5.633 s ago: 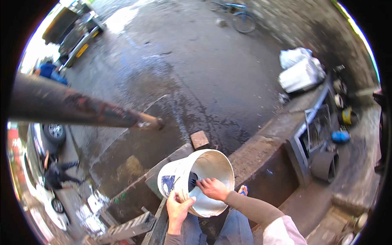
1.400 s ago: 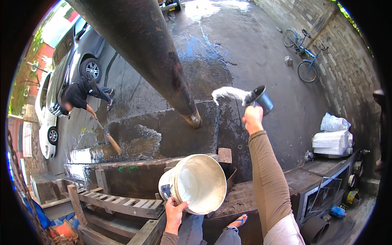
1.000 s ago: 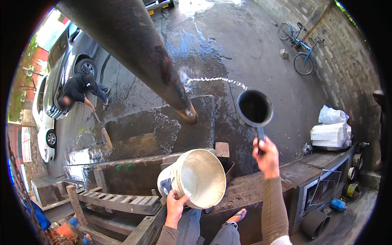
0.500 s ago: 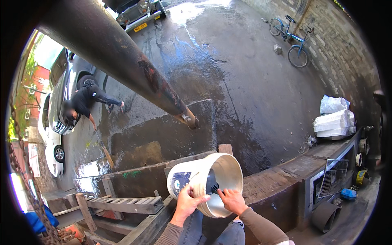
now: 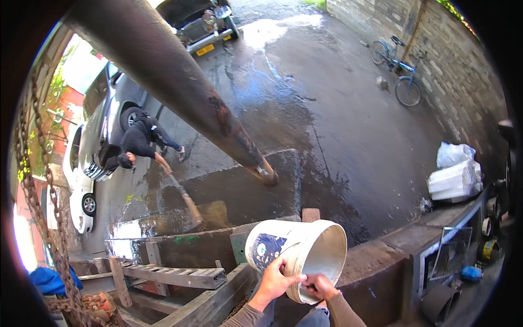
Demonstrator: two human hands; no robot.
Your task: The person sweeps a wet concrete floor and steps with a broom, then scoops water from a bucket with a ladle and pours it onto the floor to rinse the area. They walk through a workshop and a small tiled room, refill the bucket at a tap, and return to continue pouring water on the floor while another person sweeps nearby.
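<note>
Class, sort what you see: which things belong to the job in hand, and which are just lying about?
In use:
white bucket, gripped by the left hand, right hand at its mouth
broom, held by another person

Unused:
blue bicycle
white bundle
blue cloth

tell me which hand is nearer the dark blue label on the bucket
Left. The left hand is close by the lower edge of the dark blue label, holding the bucket; the right hand is farther off, at the open mouth.
</note>
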